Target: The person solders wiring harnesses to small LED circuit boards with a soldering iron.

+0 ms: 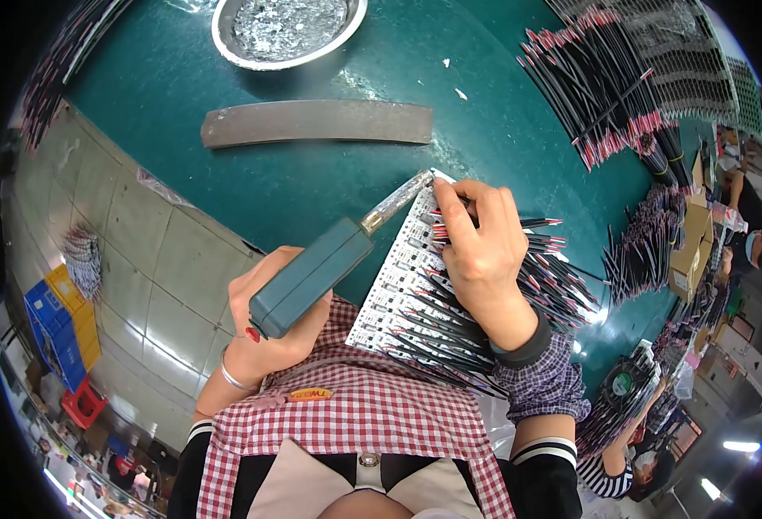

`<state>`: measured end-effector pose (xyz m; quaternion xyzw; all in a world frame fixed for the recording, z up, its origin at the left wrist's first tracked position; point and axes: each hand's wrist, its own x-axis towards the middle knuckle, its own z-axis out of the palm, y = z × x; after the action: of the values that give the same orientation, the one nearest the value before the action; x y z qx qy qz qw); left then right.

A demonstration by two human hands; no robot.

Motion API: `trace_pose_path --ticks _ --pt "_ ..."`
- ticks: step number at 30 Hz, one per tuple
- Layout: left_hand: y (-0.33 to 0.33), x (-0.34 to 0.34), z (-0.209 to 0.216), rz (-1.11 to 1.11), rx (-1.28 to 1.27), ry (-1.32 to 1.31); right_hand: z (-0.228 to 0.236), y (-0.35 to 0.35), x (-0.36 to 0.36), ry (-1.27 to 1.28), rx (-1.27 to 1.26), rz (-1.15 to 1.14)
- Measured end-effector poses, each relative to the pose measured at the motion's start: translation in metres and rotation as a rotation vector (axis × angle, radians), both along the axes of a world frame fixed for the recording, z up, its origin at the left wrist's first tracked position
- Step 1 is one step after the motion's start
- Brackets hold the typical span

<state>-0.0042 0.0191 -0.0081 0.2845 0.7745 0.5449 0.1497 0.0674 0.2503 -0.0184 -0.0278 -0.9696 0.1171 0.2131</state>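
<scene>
Soldering seems in hand: the left hand (281, 344) wraps its fingers round the iron (312, 277); the right hand (487, 251) touches the board (388, 298) (whether pinching, I cannot tell); next probably needs steadiness.

The left hand (294, 339) curls gripping; the right hand (484, 246) extends forward, palm down.

Your left hand (290, 350) grips a green soldering iron (312, 277), its tip at the far end of a white circuit board (389, 290), close to your right hand's (484, 238) fingertips. Black wires (433, 337) cover the board's right side. Farther off lie a grey bar (320, 122) and a metal bowl (290, 64).
</scene>
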Motion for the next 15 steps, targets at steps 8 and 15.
trace_pose_path --ticks 8,15 --pt "-0.0005 0.0027 -0.0006 0.022 0.0 0.023 -0.0008 0.0013 -0.001 0.006 0.045 0.017" --pt "-0.0042 0.0067 -0.0039 0.05 0.007 0.031 -0.0006 -0.0015 -0.0014 -0.003 0.055 -0.005"
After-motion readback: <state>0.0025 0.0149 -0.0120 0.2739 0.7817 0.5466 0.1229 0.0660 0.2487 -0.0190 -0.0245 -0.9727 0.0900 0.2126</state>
